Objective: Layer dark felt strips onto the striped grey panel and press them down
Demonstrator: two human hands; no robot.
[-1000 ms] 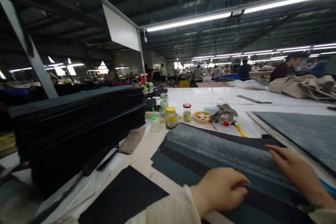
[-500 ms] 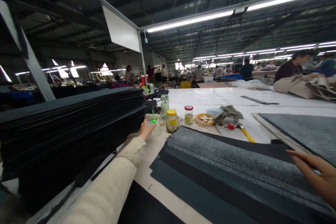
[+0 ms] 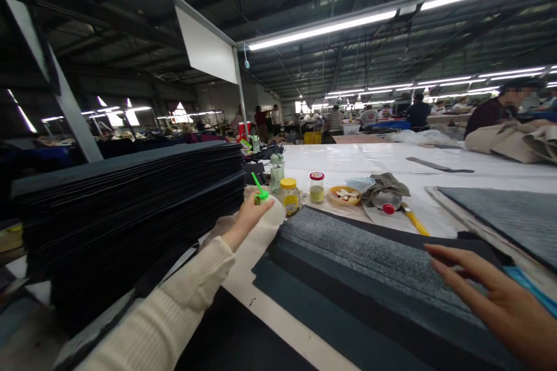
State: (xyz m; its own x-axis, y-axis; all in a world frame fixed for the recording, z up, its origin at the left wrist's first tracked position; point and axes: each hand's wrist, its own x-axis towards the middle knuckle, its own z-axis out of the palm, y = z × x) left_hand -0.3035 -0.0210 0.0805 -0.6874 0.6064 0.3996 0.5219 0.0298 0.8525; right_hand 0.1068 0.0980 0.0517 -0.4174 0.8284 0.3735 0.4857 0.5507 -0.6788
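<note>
My left hand [image 3: 247, 219] is closed around the neck of a translucent squeeze bottle [image 3: 275, 213] with a green nozzle, tilted slightly. Behind it stand a yellow-lidded jar [image 3: 289, 200], a red-lidded jar [image 3: 317, 190] and a pale green bottle [image 3: 277, 171]. To the right, my right hand [image 3: 500, 295] hovers with fingers stretched and the thumb side apart, holding nothing visible. Below it lie overlapping strips of dark grey material [image 3: 348, 249], fanned out in rows with speckled edges. Whether my right hand touches them I cannot tell.
A tall stack of dark sheets [image 3: 143, 203] rises at the left. Farther back are a yellow dish [image 3: 343, 197] of scraps, a yellow-handled brush [image 3: 415, 220] and a clear red-capped bottle [image 3: 388, 204]. More grey sheets [image 3: 500, 214] lie right. A person [image 3: 491, 107] sits beyond.
My left hand has lifted the squeeze bottle off the table and tilted it. My right hand has moved left over the strips. The view has turned slightly left.
</note>
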